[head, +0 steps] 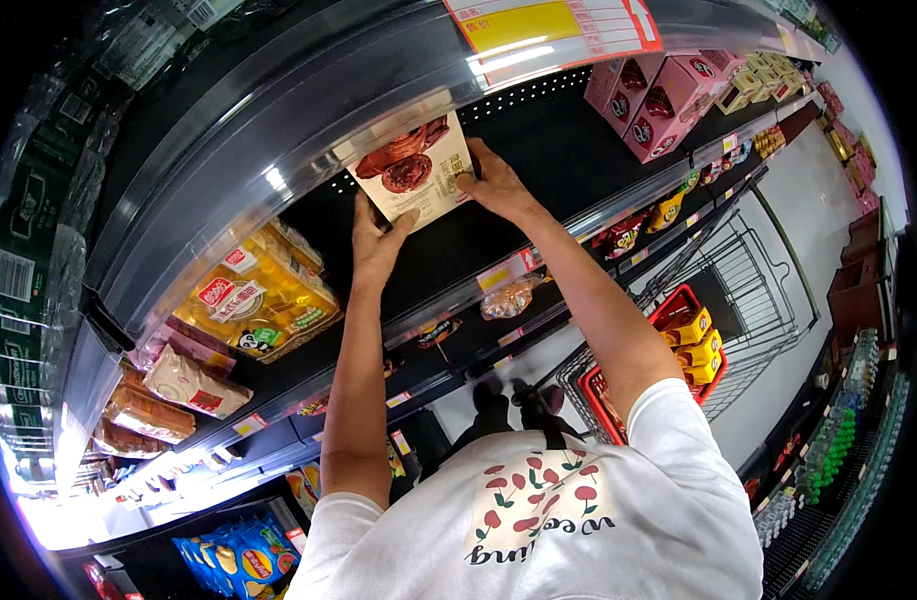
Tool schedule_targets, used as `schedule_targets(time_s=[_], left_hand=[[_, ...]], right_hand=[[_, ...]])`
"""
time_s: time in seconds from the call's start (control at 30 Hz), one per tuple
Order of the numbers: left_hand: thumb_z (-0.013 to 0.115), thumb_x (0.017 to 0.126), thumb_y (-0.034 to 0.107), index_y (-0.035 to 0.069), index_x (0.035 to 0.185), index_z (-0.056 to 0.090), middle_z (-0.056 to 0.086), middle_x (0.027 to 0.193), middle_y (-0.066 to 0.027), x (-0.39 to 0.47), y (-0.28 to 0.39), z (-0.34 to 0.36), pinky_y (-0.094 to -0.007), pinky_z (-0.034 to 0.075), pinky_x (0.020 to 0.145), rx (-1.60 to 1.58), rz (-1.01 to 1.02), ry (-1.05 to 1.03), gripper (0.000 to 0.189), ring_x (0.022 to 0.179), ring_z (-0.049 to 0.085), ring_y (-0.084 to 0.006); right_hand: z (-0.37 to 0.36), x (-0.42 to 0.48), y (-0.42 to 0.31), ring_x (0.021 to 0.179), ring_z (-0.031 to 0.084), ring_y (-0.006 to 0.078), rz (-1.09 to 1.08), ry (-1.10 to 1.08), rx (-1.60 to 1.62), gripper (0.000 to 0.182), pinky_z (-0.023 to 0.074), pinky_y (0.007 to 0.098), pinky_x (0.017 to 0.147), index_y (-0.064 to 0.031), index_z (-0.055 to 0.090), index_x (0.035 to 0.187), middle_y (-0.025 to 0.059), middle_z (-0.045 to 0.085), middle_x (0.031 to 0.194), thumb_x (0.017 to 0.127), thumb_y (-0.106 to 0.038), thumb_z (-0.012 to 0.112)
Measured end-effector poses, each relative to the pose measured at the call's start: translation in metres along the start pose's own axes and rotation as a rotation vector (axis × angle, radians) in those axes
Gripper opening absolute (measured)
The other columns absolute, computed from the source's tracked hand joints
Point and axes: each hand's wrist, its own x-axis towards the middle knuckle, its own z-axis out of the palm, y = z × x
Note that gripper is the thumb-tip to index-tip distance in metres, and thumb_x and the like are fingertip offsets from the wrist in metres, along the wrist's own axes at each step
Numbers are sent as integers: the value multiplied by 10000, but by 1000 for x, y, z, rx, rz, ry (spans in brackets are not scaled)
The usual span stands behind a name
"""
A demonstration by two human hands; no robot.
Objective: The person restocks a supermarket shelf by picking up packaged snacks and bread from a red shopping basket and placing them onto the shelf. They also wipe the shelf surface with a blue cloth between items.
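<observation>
A cream snack box (428, 176) with pictures of red dates is held between my two hands, over a dark store shelf (443, 270). My left hand (376, 236) grips its near left edge, thumb on the front. On the right side, my right hand (496, 180) holds the box with its thumb on the printed face. The box's upper end sits behind the clear lip of the shelf above. To the left on the same shelf stand large yellow bread packs (259, 292); pink boxes (657, 101) stand to the right.
A wire shopping cart (758, 262) with a red basket (616, 420) holding several yellow boxes (695, 345) stands at my right. Lower shelves carry bagged snacks (511, 298). Blue chip bags (237, 559) are at lower left, and bottles (826, 457) line the far right. A price sign (556, 34) hangs overhead.
</observation>
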Motion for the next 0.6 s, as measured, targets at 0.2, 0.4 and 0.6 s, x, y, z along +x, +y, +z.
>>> schedule_targets(time_s=[0.2,0.4,0.6], left_hand=[[769,915,43,-5,1485,403,629,1344,-160,13,-7,-3,-357,502,1053,22,36,30,680,1209,631,-225],[782,917,106,2,1546,341,598,1413,-188,17,-18,1,-365,467,1101,107,26,79,775,1294,591,-258],[801,881,112,26,1579,316,606,1413,-203,18,-28,-4,-372,459,1115,244,-70,53,854,1308,594,-269]], right_hand=[[-1,11,-11,1229,618,273,-48,-15,-5,574,466,360,1073,0,486,1433,178,656,1272,894,-89,661],[9,23,2,1276,611,291,-12,43,-102,622,467,387,1086,-10,457,1483,195,647,1322,905,-122,655],[7,21,-3,1309,599,316,11,10,-64,657,463,402,1105,-20,412,1533,206,625,1383,929,-130,645]])
